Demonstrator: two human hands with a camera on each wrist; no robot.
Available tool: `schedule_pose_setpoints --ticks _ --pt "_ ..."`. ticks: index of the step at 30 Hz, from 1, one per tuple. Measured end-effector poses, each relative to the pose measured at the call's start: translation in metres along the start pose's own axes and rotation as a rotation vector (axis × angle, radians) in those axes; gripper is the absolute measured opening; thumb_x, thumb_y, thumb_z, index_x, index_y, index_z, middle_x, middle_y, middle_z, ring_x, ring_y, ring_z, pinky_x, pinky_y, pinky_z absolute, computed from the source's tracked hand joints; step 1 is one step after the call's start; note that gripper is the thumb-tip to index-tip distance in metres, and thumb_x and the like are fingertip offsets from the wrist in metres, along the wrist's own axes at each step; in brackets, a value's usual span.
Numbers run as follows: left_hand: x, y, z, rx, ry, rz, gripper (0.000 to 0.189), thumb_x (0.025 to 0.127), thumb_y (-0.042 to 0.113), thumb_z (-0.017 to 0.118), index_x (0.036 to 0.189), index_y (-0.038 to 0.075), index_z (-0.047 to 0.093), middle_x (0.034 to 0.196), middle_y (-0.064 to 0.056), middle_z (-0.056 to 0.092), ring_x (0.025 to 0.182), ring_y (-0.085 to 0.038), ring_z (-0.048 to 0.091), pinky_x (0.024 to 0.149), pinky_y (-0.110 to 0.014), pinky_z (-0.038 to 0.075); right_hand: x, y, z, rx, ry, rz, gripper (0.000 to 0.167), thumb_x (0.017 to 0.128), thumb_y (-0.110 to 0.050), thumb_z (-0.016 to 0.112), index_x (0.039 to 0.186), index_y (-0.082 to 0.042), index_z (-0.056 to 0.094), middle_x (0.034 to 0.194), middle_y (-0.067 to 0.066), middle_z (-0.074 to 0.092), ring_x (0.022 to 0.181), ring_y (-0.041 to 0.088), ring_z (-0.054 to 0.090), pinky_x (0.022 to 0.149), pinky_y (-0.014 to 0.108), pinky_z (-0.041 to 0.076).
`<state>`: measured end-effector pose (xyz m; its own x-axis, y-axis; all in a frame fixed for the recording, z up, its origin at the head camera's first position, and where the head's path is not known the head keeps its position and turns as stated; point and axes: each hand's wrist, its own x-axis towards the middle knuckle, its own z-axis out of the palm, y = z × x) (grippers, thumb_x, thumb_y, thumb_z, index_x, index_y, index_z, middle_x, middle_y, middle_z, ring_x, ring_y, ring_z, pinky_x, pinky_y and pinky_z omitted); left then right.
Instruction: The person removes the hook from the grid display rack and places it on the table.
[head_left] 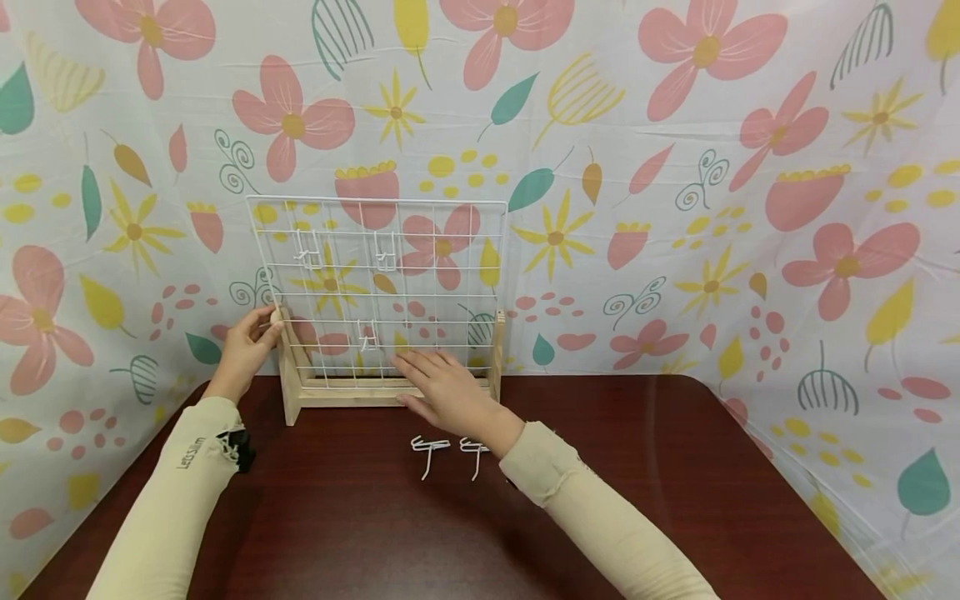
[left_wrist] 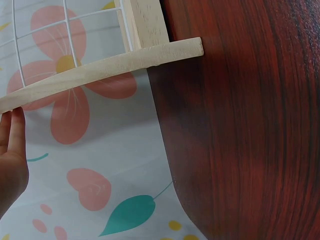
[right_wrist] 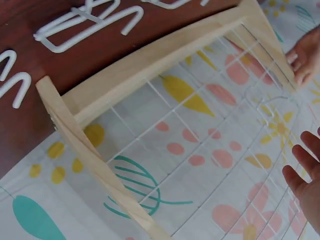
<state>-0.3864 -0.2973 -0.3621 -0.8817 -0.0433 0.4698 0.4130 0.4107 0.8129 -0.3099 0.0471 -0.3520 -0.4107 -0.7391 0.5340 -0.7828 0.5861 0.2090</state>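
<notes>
A white wire grid panel (head_left: 397, 294) stands upright in a wooden stand (head_left: 352, 401) at the back of the table. My left hand (head_left: 246, 346) pinches the top of the stand's left post, thumb in front; in the left wrist view its fingers (left_wrist: 16, 132) touch the wood. My right hand (head_left: 455, 396) is held before the lower right of the grid, fingers extended, holding nothing. Two white hooks hang high on the grid, a left hook (head_left: 307, 258) and a middle hook (head_left: 385, 262). A lower hook (head_left: 367, 342) hangs beneath them.
Two more white wire hooks lie on the dark wooden table (head_left: 337, 517): a left one (head_left: 430, 447) and a right one (head_left: 475, 450), partly covered by my right forearm. A flower-patterned cloth (head_left: 600, 167) hangs close behind the stand and along the sides.
</notes>
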Motion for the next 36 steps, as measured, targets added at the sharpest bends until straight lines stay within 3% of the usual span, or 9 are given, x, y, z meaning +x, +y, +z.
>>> schedule_pose_setpoints --ticks 3,11,20,32,36 --pt "0.001 0.000 0.000 0.006 0.001 -0.002 0.049 0.102 0.021 0.049 0.143 -0.003 0.040 0.134 -0.024 0.046 0.105 0.002 0.046 0.078 -0.005 0.044 0.005 0.003 -0.005 0.025 0.008 0.035 0.057 0.097 -0.033 0.058 0.144 -0.005 0.043 0.140 0.010 0.050 0.128 0.025 0.046 0.108 0.043 0.036" --pt "0.003 0.001 -0.002 0.031 -0.011 -0.017 0.049 0.102 0.021 0.048 0.145 -0.001 0.038 0.136 -0.024 0.045 0.118 -0.020 0.049 0.078 -0.007 0.044 0.019 0.011 -0.016 0.119 0.026 0.120 0.059 0.098 -0.033 0.057 0.146 -0.003 0.039 0.145 0.013 0.044 0.133 0.029 0.041 0.111 0.046 0.031" --pt "0.002 0.002 -0.002 0.008 -0.010 -0.004 0.050 0.102 0.022 0.048 0.144 -0.002 0.038 0.135 -0.026 0.045 0.109 -0.003 0.047 0.078 -0.006 0.044 0.034 0.015 -0.021 0.181 0.138 0.145 0.059 0.098 -0.027 0.058 0.146 0.000 0.037 0.145 0.014 0.043 0.134 0.029 0.039 0.110 0.046 0.033" --pt "0.000 0.003 -0.001 0.023 -0.010 -0.010 0.049 0.102 0.022 0.047 0.144 -0.002 0.039 0.135 -0.025 0.045 0.115 -0.015 0.049 0.078 -0.006 0.043 0.052 0.018 -0.024 0.220 0.202 0.192 0.059 0.098 -0.024 0.058 0.147 0.000 0.035 0.144 0.015 0.044 0.132 0.029 0.041 0.110 0.044 0.034" --pt "-0.002 0.003 -0.001 0.023 -0.014 -0.012 0.049 0.102 0.021 0.047 0.144 -0.003 0.038 0.135 -0.025 0.045 0.114 -0.011 0.049 0.077 -0.006 0.043 0.059 0.021 -0.024 0.201 0.249 0.183 0.058 0.098 -0.022 0.059 0.145 0.003 0.038 0.142 0.017 0.046 0.132 0.029 0.042 0.111 0.040 0.033"
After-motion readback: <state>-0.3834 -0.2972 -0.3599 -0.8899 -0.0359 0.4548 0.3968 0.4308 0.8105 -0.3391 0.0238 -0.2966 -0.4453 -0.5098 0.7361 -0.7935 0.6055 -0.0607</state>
